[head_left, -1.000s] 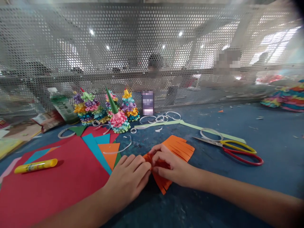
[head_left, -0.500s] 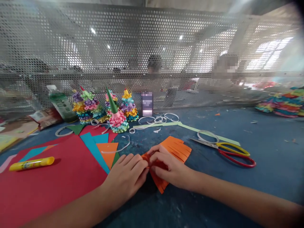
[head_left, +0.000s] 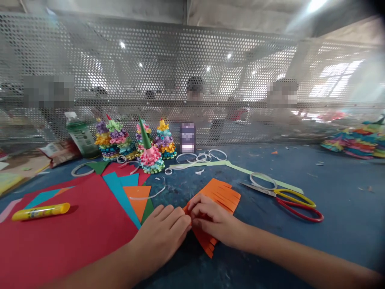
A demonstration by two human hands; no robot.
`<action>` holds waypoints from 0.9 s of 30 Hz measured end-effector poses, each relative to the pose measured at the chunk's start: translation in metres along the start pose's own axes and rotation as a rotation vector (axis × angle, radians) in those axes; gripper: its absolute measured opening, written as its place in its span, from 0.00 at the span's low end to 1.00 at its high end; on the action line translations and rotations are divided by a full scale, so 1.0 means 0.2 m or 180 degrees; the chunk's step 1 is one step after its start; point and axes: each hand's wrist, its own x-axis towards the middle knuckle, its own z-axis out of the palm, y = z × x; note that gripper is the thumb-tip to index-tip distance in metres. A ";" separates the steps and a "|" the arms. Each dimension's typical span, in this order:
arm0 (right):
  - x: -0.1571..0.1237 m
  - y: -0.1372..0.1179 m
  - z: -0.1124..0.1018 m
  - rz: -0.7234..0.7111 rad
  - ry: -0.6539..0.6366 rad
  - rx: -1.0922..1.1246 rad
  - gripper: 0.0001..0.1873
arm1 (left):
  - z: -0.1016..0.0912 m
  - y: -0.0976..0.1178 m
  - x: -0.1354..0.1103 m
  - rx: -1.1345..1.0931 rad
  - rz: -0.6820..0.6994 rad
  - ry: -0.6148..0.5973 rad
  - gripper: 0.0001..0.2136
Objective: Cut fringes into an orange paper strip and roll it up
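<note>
Between my hands is a piece of orange paper [head_left: 221, 195] with a fringe cut along its outer edge, bent into a cone-like shape. My left hand [head_left: 167, 228] is closed on its narrow end, fingers curled and partly hiding it. My right hand [head_left: 212, 216] pinches the same paper close to the left fingertips. To the right lie scissors [head_left: 276, 192] with one yellow and one red handle. At the left a yellow glue stick [head_left: 40, 211] rests on red paper [head_left: 90, 216].
Several fringed paper trees [head_left: 152, 158] stand at the back left beside a green bottle [head_left: 80, 134] and a phone [head_left: 188, 137]. White strip curls [head_left: 201, 157] and a pale green strip [head_left: 264, 177] lie behind my hands. A perforated metal screen [head_left: 240, 80] closes off the table's back.
The view has tilted up slightly, so things sit lower. Both hands keep their hold on the orange paper, whose lower fringed corner has turned a little to the right.
</note>
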 end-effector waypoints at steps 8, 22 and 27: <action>-0.02 -0.01 0.02 -0.0206 0.0314 -0.0518 0.13 | 0.02 0.00 0.00 -0.0002 -0.0048 -0.0219 0.07; -0.02 -0.07 0.03 0.0196 0.0142 -0.0996 0.11 | 0.01 -0.02 -0.03 0.0251 0.0135 -0.0344 0.05; -0.02 -0.03 0.00 0.0056 -0.0302 -0.2023 0.12 | 0.07 -0.06 0.02 0.0632 0.0033 -0.0458 0.04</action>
